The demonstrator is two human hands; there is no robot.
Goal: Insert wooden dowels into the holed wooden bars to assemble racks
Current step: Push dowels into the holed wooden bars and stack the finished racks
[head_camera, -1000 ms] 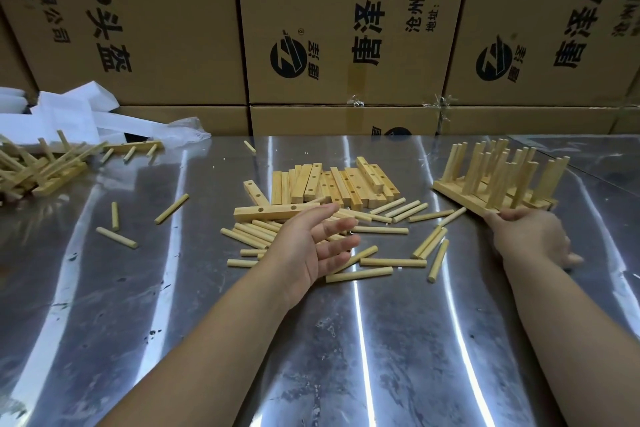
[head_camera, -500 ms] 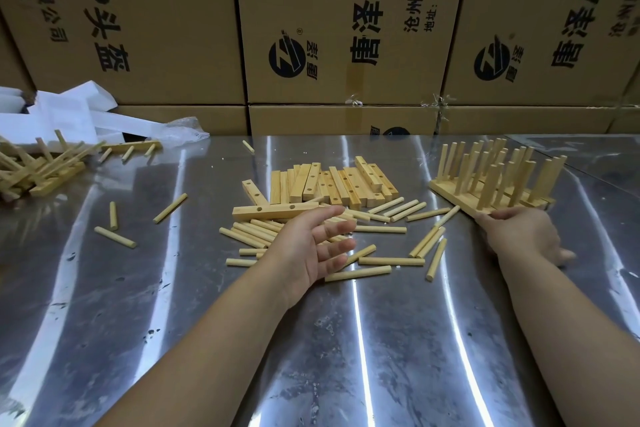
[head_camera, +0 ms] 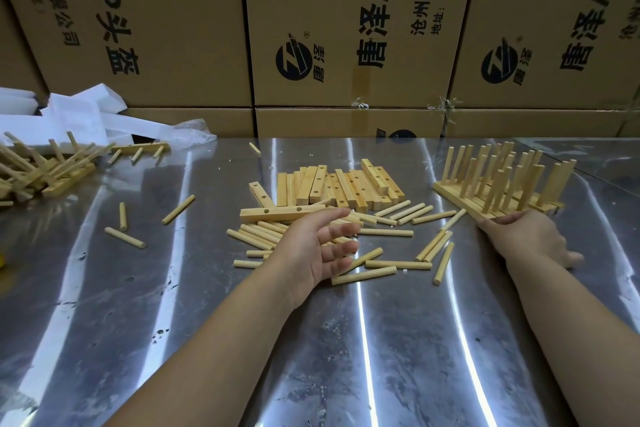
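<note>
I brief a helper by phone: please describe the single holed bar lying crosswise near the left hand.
On the steel table, find the central pile of holed bars. At its near edge, beside the left hand, one bar lies crosswise, while its neighbours point away.

Left hand (head_camera: 322, 246) covers several dowels (head_camera: 256, 236) mid-bench (head_camera: 346, 357), count unknowable. Nine o'clock, the rack pile (head_camera: 52, 177) runs off the frame edge. Twelve o'clock, cartons (head_camera: 194, 28) cropped at the top, their small print unreadable.
</note>
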